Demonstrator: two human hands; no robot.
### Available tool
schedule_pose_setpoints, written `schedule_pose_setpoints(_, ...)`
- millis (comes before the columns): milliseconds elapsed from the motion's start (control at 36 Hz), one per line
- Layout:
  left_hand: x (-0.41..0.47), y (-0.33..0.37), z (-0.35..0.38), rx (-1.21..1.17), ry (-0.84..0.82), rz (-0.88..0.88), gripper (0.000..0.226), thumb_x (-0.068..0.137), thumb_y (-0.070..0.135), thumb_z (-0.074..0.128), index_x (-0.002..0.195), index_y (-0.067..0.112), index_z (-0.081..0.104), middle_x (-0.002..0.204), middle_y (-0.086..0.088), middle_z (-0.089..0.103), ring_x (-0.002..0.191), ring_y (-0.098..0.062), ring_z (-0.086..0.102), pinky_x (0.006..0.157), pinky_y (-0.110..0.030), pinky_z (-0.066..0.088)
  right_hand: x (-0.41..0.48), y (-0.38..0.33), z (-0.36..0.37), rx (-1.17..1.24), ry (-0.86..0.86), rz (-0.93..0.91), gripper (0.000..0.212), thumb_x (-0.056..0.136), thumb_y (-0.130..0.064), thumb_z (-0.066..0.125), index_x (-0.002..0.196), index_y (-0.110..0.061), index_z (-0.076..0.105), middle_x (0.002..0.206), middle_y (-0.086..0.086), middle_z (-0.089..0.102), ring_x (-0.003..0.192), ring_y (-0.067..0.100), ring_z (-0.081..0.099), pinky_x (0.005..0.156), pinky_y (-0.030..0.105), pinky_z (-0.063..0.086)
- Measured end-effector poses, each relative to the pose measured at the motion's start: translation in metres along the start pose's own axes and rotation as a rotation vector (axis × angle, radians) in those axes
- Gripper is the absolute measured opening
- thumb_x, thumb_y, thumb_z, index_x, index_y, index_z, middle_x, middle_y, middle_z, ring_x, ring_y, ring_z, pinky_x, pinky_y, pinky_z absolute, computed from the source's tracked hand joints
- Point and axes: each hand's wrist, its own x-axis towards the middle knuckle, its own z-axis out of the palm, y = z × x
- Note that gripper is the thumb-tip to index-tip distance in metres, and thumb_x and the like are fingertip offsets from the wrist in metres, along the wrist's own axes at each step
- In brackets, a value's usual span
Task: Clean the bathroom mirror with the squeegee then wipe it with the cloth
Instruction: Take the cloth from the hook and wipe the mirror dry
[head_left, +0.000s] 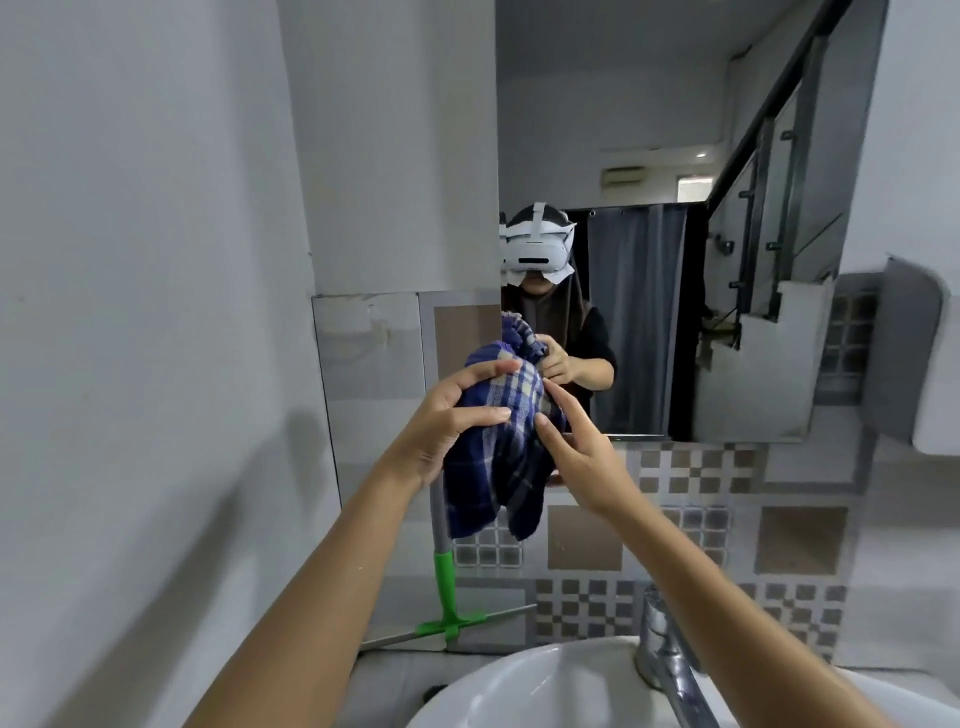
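While the squeegee (445, 587) leaned unused against the wall, the left hand (441, 426) clamped the cloth (506, 441); the right hand (576, 452), fingers apart, bunched it for wiping the mirror (649, 156).

My left hand (441, 421) and right hand (576, 457) are bare, forearms uncovered, no rings or watch visible. In the mirror (649, 130) I wear a white headset (535, 249) with top strap, dark headscarf, dark short-sleeved top.
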Motion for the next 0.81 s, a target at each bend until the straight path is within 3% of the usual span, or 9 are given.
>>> schedule_pose_setpoints(83,0.0,0.0,0.007,-0.01,-0.033,-0.036,0.048,0.072,0.003,0.063,0.116,0.022,0.063,0.122,-0.001,0.062,0.109,-0.021,0.061,0.091,-0.03,0.05,-0.003,-0.004,-0.007,0.113,0.037,-0.005,0.034,0.093,-0.031,0.052,0.126,-0.032,0.044,0.122,0.003,0.06,0.107,0.018,0.061,0.091,0.041,0.052)
schedule_pose_setpoints(139,0.001,0.003,0.01,-0.002,-0.076,-0.059,0.046,0.075,0.0,0.064,0.115,0.023,0.064,0.12,0.0,0.063,0.108,-0.021,0.062,0.089,-0.03,0.051,-0.004,-0.008,-0.012,0.203,0.058,0.02,0.038,0.091,-0.027,0.055,0.128,-0.022,0.046,0.123,0.004,0.059,0.109,0.017,0.061,0.092,0.039,0.051)
schedule_pose_setpoints(222,0.003,0.01,0.015,0.052,-0.142,-0.106,0.044,0.08,-0.003,0.062,0.116,0.023,0.063,0.117,0.0,0.065,0.105,-0.02,0.064,0.085,-0.028,0.052,-0.006,-0.015,-0.023,0.229,0.094,0.011,0.036,0.088,-0.021,0.06,0.122,-0.016,0.051,0.115,0.004,0.063,0.103,0.016,0.063,0.085,0.029,0.054)
schedule_pose_setpoints(333,0.007,0.015,0.016,0.134,-0.172,-0.159,0.044,0.078,0.003,0.067,0.117,0.024,0.061,0.12,-0.006,0.062,0.107,-0.023,0.063,0.09,-0.036,0.052,-0.006,-0.016,-0.044,0.181,0.143,-0.001,0.034,0.082,-0.016,0.068,0.114,-0.014,0.058,0.104,0.003,0.067,0.098,0.02,0.065,0.085,0.036,0.054)
schedule_pose_setpoints(472,0.011,0.002,0.023,0.186,-0.038,-0.117,0.041,0.077,0.001,0.07,0.112,0.02,0.064,0.116,-0.006,0.065,0.104,-0.021,0.063,0.086,-0.037,0.055,-0.002,-0.009,-0.072,-0.019,0.142,-0.008,0.036,0.076,-0.023,0.074,0.11,-0.027,0.062,0.101,-0.005,0.068,0.094,0.009,0.066,0.081,0.035,0.057)
schedule_pose_setpoints(583,0.017,-0.017,0.038,0.193,0.134,-0.033,0.039,0.07,-0.001,0.075,0.104,0.016,0.068,0.109,-0.007,0.068,0.101,-0.024,0.064,0.087,-0.034,0.054,-0.004,-0.005,-0.09,-0.149,0.146,-0.005,0.043,0.073,-0.026,0.077,0.113,-0.025,0.064,0.097,-0.008,0.07,0.09,0.003,0.066,0.08,0.025,0.056)
schedule_pose_setpoints(694,0.024,-0.035,0.052,0.159,0.309,0.0,0.035,0.066,0.002,0.079,0.096,0.018,0.071,0.098,-0.003,0.071,0.093,-0.019,0.067,0.084,-0.037,0.055,-0.006,0.004,-0.109,-0.183,0.155,0.004,0.043,0.07,-0.028,0.079,0.11,-0.023,0.066,0.094,-0.009,0.071,0.088,0.002,0.066,0.079,0.022,0.054)
schedule_pose_setpoints(806,0.031,-0.047,0.065,0.237,0.376,0.05,0.032,0.066,0.007,0.08,0.091,0.025,0.071,0.097,0.001,0.072,0.091,-0.015,0.068,0.08,-0.036,0.057,-0.006,0.02,-0.128,-0.165,0.134,0.039,0.042,0.068,-0.03,0.08,0.108,-0.026,0.067,0.093,-0.006,0.073,0.088,0.005,0.067,0.08,0.025,0.055)
